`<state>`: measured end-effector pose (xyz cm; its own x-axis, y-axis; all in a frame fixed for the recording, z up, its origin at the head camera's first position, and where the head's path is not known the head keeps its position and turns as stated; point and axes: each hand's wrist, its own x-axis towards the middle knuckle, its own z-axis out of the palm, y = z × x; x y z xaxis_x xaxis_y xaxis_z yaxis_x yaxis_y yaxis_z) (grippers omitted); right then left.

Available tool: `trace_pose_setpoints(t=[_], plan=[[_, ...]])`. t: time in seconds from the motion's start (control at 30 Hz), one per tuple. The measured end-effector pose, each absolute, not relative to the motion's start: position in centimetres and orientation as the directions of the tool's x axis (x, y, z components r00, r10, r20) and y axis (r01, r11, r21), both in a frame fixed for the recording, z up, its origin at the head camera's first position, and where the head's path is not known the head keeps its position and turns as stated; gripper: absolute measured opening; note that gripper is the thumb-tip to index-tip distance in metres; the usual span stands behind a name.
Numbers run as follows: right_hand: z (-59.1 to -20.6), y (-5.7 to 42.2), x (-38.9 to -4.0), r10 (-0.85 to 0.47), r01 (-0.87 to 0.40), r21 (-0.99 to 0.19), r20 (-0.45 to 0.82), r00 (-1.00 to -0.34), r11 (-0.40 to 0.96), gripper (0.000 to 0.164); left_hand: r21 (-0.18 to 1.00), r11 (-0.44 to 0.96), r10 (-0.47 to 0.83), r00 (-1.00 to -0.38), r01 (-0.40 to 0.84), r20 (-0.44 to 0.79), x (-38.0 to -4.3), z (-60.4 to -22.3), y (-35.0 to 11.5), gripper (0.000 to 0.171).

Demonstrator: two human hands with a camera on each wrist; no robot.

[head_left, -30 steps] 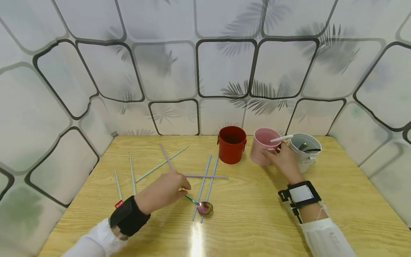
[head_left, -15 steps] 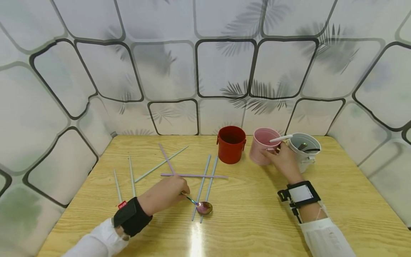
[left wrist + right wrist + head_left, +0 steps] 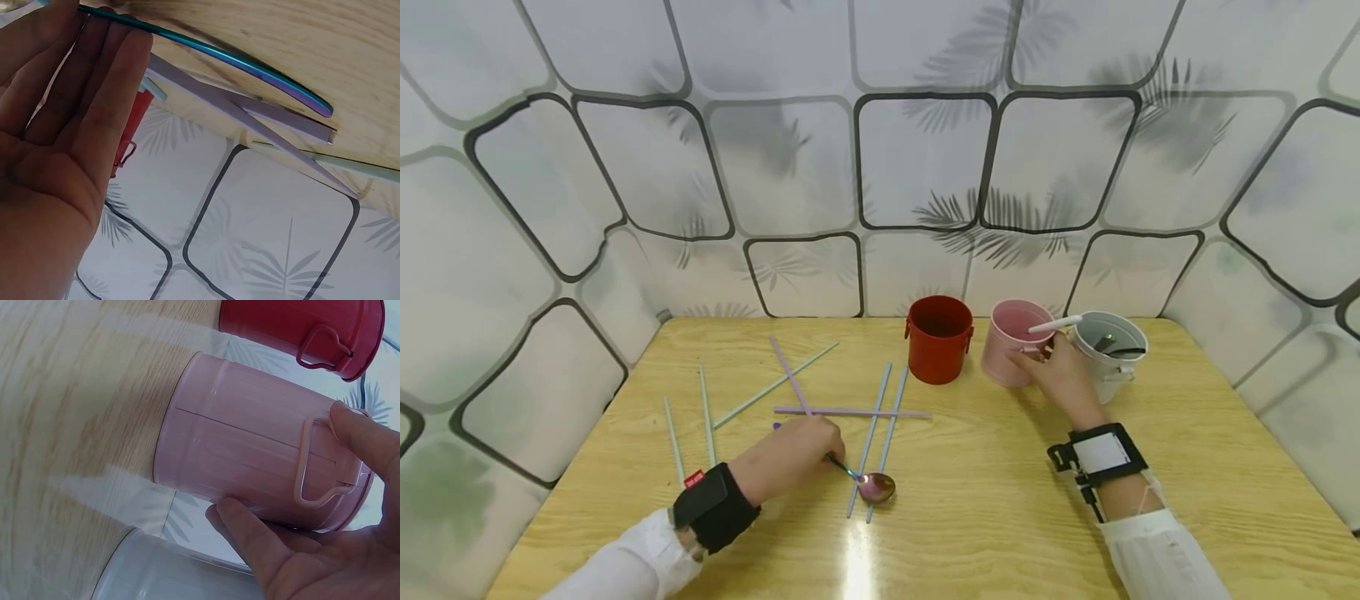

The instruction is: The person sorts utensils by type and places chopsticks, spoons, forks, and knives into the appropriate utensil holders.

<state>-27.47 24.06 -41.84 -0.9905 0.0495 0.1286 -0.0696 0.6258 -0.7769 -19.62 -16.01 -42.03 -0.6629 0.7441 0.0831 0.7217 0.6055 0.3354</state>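
Note:
My left hand [image 3: 797,454] pinches the handle of a spoon [image 3: 876,488] with an iridescent finish, its bowl lying over two blue chopsticks [image 3: 871,442]. In the left wrist view the blue-purple end of the spoon handle [image 3: 250,67] sticks out beyond the fingers. Just past this hand two purple chopsticks [image 3: 857,412] lie across each other. My right hand [image 3: 1067,379] grips a pink bucket [image 3: 1000,360] near its rim; in the right wrist view the thumb is at the rim by the wire handle and fingers touch the side. A white handle [image 3: 1055,324] leans out of the bucket.
A red bucket [image 3: 938,346] stands left of the pink one. Close on the right is a white bucket [image 3: 1108,325] with utensils inside. Pale green chopsticks [image 3: 706,408] lie on the left of the wooden table [image 3: 1000,517], against a patterned backdrop [image 3: 925,167].
My left hand has shifted slightly right and nearer along the spoon, and the handle's far end now shows behind it. The spoon bowl and my right hand stay nearly in place.

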Motion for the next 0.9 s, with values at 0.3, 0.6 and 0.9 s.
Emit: trace_pose_setpoints(t=[0.3,0.6,0.9], plan=[[-41.94,23.92,-27.32,0.029,-0.105,-0.791,0.154,-0.988,0.602,0.078,0.312,0.590,0.758,-0.644,0.745,0.104,-19.72,-42.51,-15.94,0.013],[-41.81,23.89,-27.24,0.034,-0.111,-0.790,0.165,-0.986,0.603,0.079,0.243,0.564,0.786,-0.603,0.789,0.135,-19.85,-42.77,-15.76,0.013],[-41.65,23.85,-27.18,0.040,-0.084,-0.780,0.138,-0.990,0.621,0.081,0.231,0.563,0.787,-0.600,0.793,0.142,-19.90,-43.01,-15.83,0.011]])
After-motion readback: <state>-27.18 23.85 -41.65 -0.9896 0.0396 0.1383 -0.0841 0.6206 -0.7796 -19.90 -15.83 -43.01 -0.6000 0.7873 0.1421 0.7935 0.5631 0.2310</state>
